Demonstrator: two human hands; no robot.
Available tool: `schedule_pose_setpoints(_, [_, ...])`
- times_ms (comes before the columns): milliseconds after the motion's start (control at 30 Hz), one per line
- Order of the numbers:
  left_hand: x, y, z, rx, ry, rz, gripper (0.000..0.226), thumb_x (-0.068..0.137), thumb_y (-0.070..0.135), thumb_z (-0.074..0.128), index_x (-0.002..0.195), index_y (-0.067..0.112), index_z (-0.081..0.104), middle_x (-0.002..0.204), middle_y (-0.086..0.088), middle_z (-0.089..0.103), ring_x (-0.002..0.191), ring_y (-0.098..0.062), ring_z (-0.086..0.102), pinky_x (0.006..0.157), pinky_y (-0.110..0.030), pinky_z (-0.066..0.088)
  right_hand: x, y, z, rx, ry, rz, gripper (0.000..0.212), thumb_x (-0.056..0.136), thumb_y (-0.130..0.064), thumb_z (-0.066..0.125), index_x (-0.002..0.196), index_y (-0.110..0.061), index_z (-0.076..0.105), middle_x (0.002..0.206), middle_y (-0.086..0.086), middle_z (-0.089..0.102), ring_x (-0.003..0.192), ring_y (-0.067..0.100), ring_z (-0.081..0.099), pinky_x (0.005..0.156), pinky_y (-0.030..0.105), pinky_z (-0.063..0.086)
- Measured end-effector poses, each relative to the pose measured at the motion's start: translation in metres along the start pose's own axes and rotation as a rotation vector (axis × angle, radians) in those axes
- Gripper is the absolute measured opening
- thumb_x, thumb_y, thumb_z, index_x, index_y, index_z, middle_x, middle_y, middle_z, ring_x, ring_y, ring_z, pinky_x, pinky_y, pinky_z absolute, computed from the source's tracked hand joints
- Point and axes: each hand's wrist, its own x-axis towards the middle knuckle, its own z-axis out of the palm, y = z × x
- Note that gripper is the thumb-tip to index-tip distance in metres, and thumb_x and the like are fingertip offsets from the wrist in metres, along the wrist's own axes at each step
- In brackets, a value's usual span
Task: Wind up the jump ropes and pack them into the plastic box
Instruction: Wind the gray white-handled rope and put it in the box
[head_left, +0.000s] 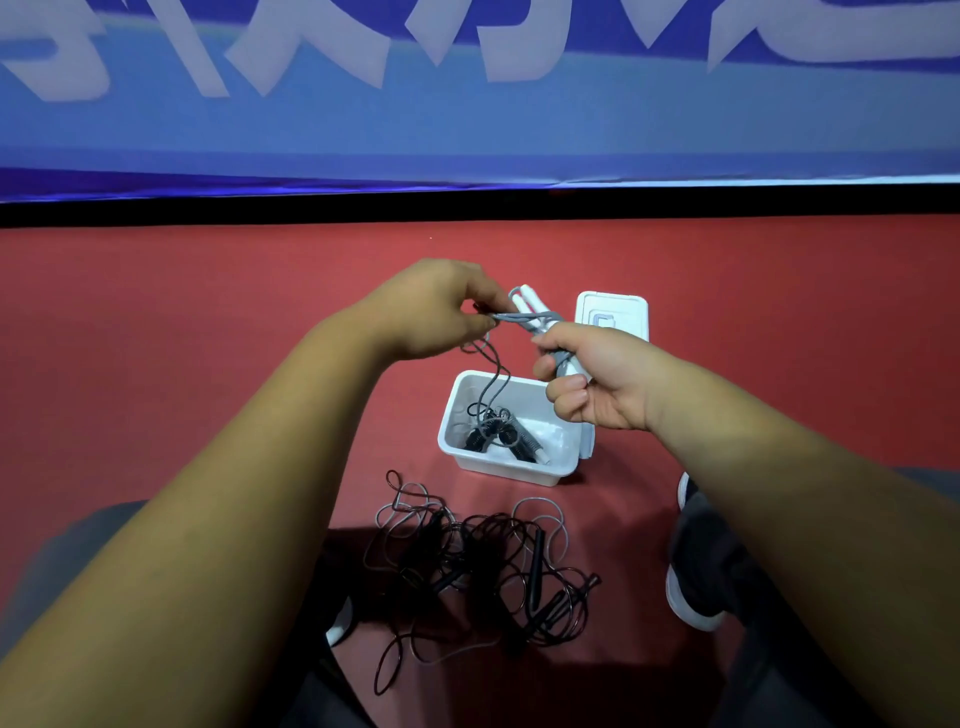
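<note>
Right hand (597, 374) grips paired white handles (524, 302), long axis tilted up and away. Left hand (431, 312) pinches grey cord (494, 371) just beside them. Loose tail hangs into plastic box (511, 467) directly below, apparently touching wound ropes (498, 436) inside. Black tangle (467, 561) lies nearer person.

The box (509, 467) is smooth white plastic with a faint sheen, and the lid (613, 309) behind the box looks the same. Above the box the grey rope (519, 316) is smooth cord on glossy white plastic handles (525, 296); in front of the box the tangled ropes (467, 551) are thin slick cord. The red floor (208, 322) under the box is matt and even.
</note>
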Motion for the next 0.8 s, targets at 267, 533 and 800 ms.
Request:
schedule_pose_setpoints(267, [0.0,-0.005,0.011,-0.391,-0.144,-0.253,0.025,0.081,0.004,0.087,0.1,0.018,0.079,0.086,-0.001,0.076,0.075,-0.007,0.068,0.078,-0.022,0.059,-0.008,-0.005,0.007,0.032,-0.017,-0.106,0.043,0.089,-0.059,0.076,0.088,-0.023,0.053,0.072,-0.006,0.045,0.052,0.008,0.014,0.042,0.019,0.015])
schedule_pose_setpoints(533, [0.001,-0.004,0.038,-0.715,-0.208,-0.348,0.022,0.094,0.018,0.077,0.102,-0.001,0.07,0.082,-0.012,0.058,0.074,-0.022,0.057,0.072,-0.034,0.055,-0.003,-0.005,0.002,0.114,0.016,-0.118,0.042,0.094,-0.061,0.066,0.089,-0.021,0.054,0.071,-0.005,0.045,0.044,0.008,0.017,0.04,0.02,0.015])
schedule_pose_setpoints(800, [0.002,-0.001,0.04,-1.122,-0.138,-0.282,0.008,0.103,0.01,0.06,0.105,0.01,0.068,0.11,-0.011,0.076,0.105,-0.021,0.072,0.092,-0.03,0.06,0.003,-0.008,-0.004,0.168,0.068,-0.148,0.034,0.094,-0.052,0.063,0.095,-0.02,0.051,0.07,-0.004,0.047,0.042,0.008,0.019,0.035,0.02,0.019])
